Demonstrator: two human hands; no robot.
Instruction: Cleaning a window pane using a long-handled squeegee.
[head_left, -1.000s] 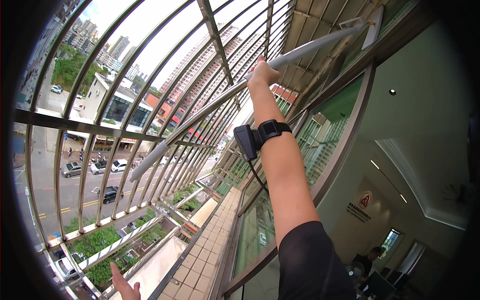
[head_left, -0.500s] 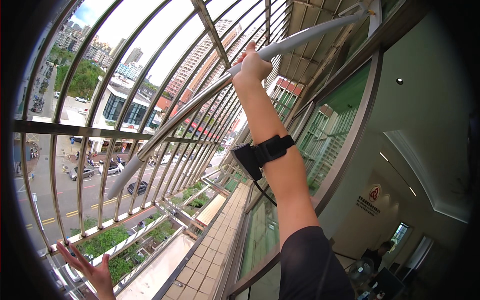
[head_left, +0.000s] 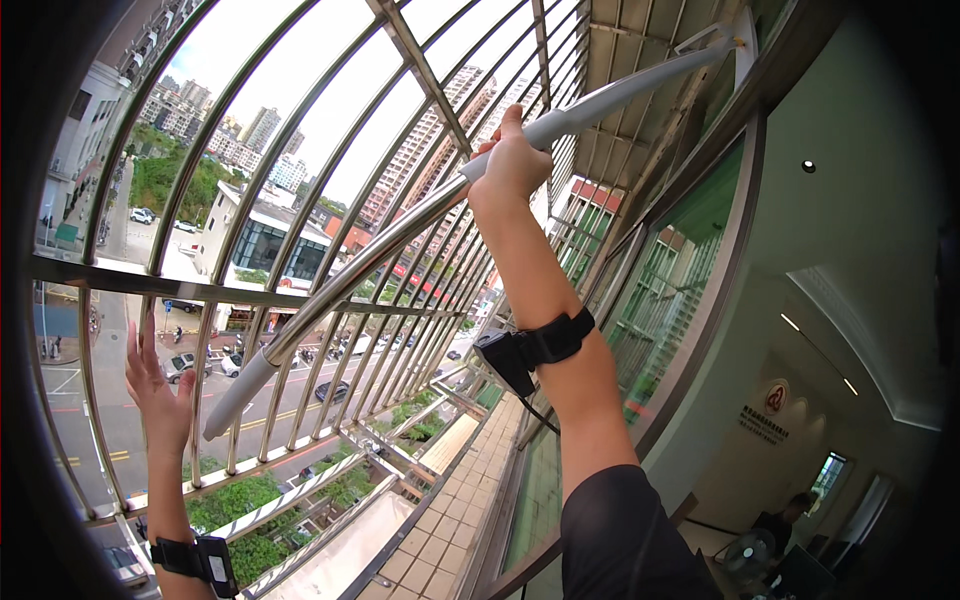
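Note:
My right hand is closed around a long pole, gripping it at a grey sleeved section; the pole's middle is bare shiny metal. It slants from a grey lower tip up to a white bracket beside the window frame at upper right. My left hand is raised at the left, fingers stretched out against the background of metal bars, near the pole's lower end; whether it touches a bar I cannot tell. Both forearms wear black strapped devices.
A cage of metal bars surrounds the left and top, with a street, cars, trees and buildings far below. A tiled ledge runs along the glass windows. Inside at right are a person, a fan and a dark monitor.
My left hand has risen from the lower edge toward the bars and pole tip. The pole's lower end has swung down and left. My right hand still grips it.

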